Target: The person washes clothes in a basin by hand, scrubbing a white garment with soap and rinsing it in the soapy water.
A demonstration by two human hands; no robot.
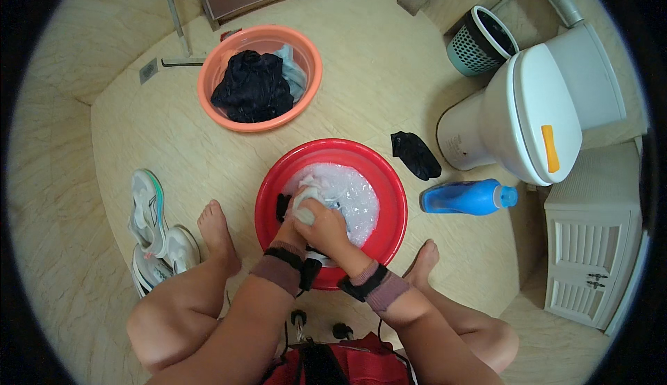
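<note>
A red basin (389,177) of soapy water stands on the floor between my bare feet. Over its near side both my hands clutch one wet white cloth (310,192). My right hand (325,227) lies on top, fingers closed around the cloth. My left hand (288,231) is mostly hidden under it and grips the same cloth from below. A dark piece of cloth (282,204) shows in the water just left of my hands. Both wrists wear dark straps.
An orange basin (306,45) with dark and pale blue clothes sits farther back. A black sock (415,154) and a blue detergent bottle (464,197) lie right of the red basin. White sneakers (154,232) lie left. A toilet (535,114), bin (479,41) and white cabinet (594,246) stand right.
</note>
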